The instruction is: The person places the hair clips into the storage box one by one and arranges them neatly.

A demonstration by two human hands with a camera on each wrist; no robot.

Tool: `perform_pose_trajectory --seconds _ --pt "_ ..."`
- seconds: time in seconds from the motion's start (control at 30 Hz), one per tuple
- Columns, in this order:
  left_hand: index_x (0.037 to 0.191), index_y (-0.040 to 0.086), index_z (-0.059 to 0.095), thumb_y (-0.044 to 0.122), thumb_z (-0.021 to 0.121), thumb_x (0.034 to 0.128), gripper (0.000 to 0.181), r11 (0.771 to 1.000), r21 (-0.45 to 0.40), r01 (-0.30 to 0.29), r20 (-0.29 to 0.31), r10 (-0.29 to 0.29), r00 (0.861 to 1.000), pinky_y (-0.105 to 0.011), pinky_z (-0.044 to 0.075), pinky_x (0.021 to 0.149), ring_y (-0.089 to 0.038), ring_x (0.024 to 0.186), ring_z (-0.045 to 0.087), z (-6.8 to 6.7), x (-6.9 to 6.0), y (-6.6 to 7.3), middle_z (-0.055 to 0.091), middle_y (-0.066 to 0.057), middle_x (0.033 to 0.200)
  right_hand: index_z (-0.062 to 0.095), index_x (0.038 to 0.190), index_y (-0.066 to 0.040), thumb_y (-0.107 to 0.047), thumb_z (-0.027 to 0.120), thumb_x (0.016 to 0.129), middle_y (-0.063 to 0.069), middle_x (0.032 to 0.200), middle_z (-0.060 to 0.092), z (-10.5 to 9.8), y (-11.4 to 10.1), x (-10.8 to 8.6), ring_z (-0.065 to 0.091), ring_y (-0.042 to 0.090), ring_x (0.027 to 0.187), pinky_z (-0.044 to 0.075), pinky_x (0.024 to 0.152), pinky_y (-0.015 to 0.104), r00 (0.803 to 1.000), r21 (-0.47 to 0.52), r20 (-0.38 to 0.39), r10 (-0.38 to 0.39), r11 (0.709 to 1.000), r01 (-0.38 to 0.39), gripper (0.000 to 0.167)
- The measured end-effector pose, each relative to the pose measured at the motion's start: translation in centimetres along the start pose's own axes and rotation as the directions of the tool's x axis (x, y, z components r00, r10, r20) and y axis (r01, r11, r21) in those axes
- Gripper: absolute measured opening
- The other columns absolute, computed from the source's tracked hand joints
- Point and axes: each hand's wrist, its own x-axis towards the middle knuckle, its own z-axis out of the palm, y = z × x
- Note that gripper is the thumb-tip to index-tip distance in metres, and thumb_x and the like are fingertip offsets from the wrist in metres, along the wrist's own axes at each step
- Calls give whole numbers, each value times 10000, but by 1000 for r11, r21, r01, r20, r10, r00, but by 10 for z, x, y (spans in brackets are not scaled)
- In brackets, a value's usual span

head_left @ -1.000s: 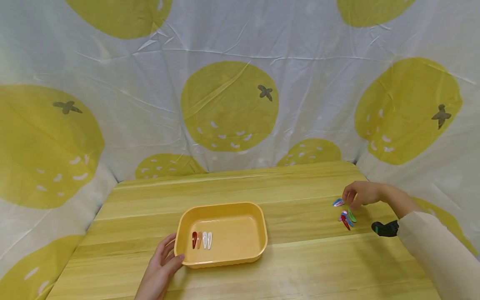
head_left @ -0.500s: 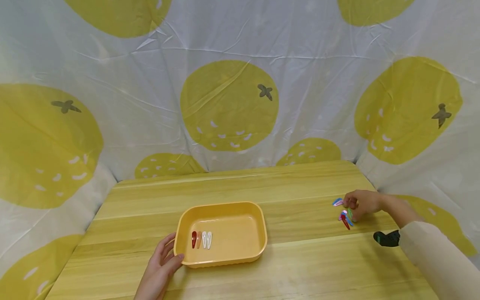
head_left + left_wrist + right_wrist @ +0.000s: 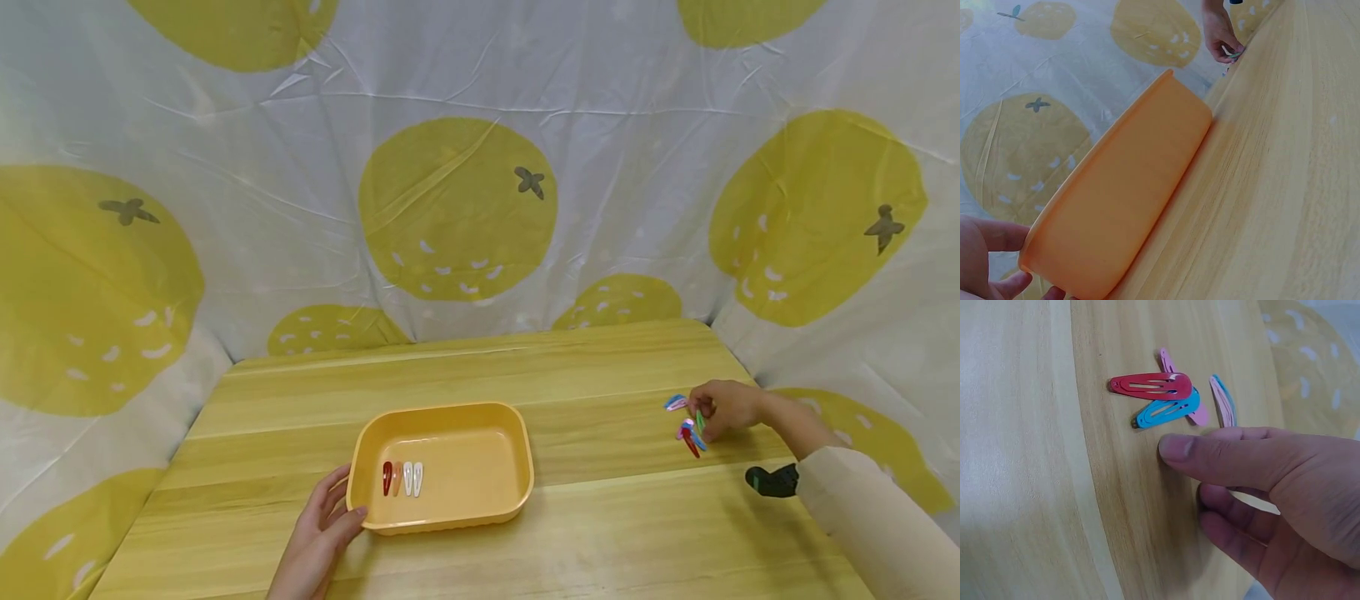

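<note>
My left hand [image 3: 318,531] grips the left rim of a yellow plastic tray [image 3: 486,517], thumb over the edge. Inside the tray, a dark red clip [image 3: 387,478], an orange clip [image 3: 397,479] and two white snap hair clips [image 3: 412,480] lie in a row. Far to the right, my right hand [image 3: 729,408] pinches a green hair clip [image 3: 701,422] between thumb and fingers; the thumb hides it in the right wrist view. Beside that hand lie a red clip [image 3: 1154,386], a blue clip [image 3: 1169,411], a pink clip [image 3: 1199,416] and a pink-and-blue pair [image 3: 1225,403].
A wooden table [image 3: 600,542] carries everything. Fabric [image 3: 630,183] printed with yellow fruit hangs behind it and at both sides. A black object [image 3: 772,481] sits at the right wrist, by the beige sleeve [image 3: 862,508].
My right hand has come down and slightly nearer onto the green hair clip, and now pinches it. The left hand and the tray have stayed in place.
</note>
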Motion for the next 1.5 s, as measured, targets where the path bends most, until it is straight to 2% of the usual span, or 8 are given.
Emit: perform_pose_trajectory --seconds 0.17,0.3,0.47,0.63,0.87,1.1,1.27,1.5 --pt "1602 32 218 -40 599 998 718 1000 -5 -6 4 6 1000 -324 520 948 -410 1400 354 -1 0 0 315 -268 1581 674 861 -80 -6 823 789 -49 769 573 -1 0 1 488 93 663 428 604 274 1000 -75 -21 -9 997 7 181" --pt "1600 32 222 -39 602 997 716 1000 -6 -5 3 5 1000 -322 521 946 -408 1394 362 -2 -1 -1 318 -267 1577 700 850 -107 -2 796 802 -59 740 595 -2 -1 2 500 93 621 435 577 273 1000 -103 -24 18 994 -20 150" --pt "1598 35 230 -38 607 994 716 1000 -4 -6 2 6 1000 -318 523 942 -407 1394 363 -2 -1 -1 325 -265 1574 709 847 -97 18 768 805 -54 749 617 -6 -7 2 521 102 609 449 554 271 999 -113 -48 17 993 -22 135" --pt "1600 32 222 -41 602 994 719 1000 -5 -11 5 11 1000 -317 517 947 -412 1403 350 -3 -1 -2 315 -269 1578 670 831 -41 75 722 822 -11 717 612 -13 -16 2 521 113 585 460 535 265 998 -67 -61 -6 998 2 128" --pt "1597 31 228 -52 599 991 715 1000 -6 -18 7 18 1000 -308 523 937 -404 1384 374 -4 -3 -2 324 -262 1573 638 902 6 93 671 875 43 781 622 -18 -38 8 535 145 646 492 575 289 997 -40 -67 -48 998 45 97" --pt "1588 26 244 -58 605 984 709 1000 -3 -19 3 19 1000 -300 525 930 -401 1367 396 -5 -4 -2 340 -259 1564 687 969 -64 27 674 950 13 895 659 -14 -63 19 608 153 819 536 720 315 986 -139 -109 -124 984 109 93" --pt "1590 21 238 -44 612 988 711 1000 4 -21 6 21 1000 -310 527 929 -410 1371 387 -4 -3 -3 335 -271 1564 706 962 -103 5 669 967 -51 869 647 -8 -79 29 553 110 764 493 680 296 971 -202 -150 -186 967 154 114" --pt "1587 22 248 -57 612 983 710 1000 -1 -22 1 22 1000 -301 528 922 -413 1367 395 -5 -3 -5 344 -272 1560 756 1028 -32 -44 668 1001 -22 914 700 -2 -98 45 573 70 749 519 678 299 963 -241 -133 -236 950 199 92"
